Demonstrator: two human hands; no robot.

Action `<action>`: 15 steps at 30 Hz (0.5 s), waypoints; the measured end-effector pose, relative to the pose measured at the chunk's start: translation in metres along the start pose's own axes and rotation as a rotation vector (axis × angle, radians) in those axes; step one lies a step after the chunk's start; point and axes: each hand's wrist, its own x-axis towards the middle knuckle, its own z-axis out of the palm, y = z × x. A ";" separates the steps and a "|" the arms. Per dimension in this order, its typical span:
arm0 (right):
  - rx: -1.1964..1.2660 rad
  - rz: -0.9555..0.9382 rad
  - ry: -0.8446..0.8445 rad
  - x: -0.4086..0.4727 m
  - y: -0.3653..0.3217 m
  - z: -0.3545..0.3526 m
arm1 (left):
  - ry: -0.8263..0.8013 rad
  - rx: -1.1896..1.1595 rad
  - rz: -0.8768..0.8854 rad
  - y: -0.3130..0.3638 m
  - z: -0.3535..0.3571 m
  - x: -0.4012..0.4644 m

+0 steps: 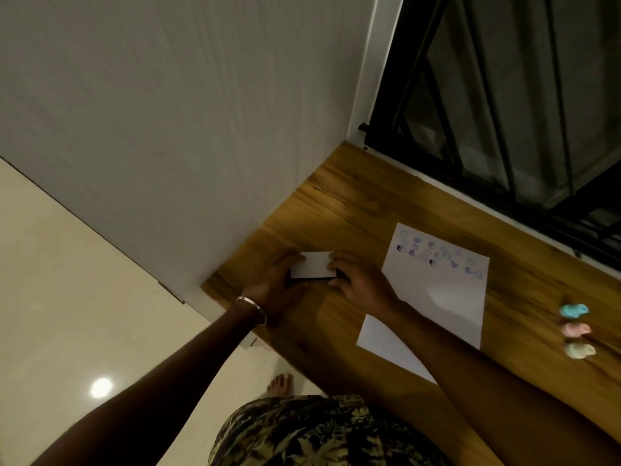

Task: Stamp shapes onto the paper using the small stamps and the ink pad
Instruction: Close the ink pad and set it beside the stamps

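Left hand (274,279), silver bangle (252,307) on its wrist, grips the left end of the ink pad (314,269), a flat black case with a white top, sitting on the wooden surface (339,210) near the wall corner. Right hand (359,280) grips the pad's right end, fingers curled over its top edge. Whether the lid is open or closed: can't tell. Just right of the hands, the paper (437,297) lies flat, the right forearm crossing its lower left corner; blue-purple stamped shapes (437,255) are clustered across its far end. Well right of the paper, three small stamps in a row near the surface's edge, blurred: blue stamp (573,311), pink stamp (575,329), cream stamp (578,350).
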 end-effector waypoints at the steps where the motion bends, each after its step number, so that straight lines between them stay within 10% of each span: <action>1: -0.005 0.001 -0.004 0.001 -0.001 -0.001 | -0.012 0.001 -0.022 0.000 0.000 0.002; 15: -0.033 0.060 -0.176 0.020 -0.001 -0.004 | -0.116 0.130 -0.009 0.000 -0.003 0.015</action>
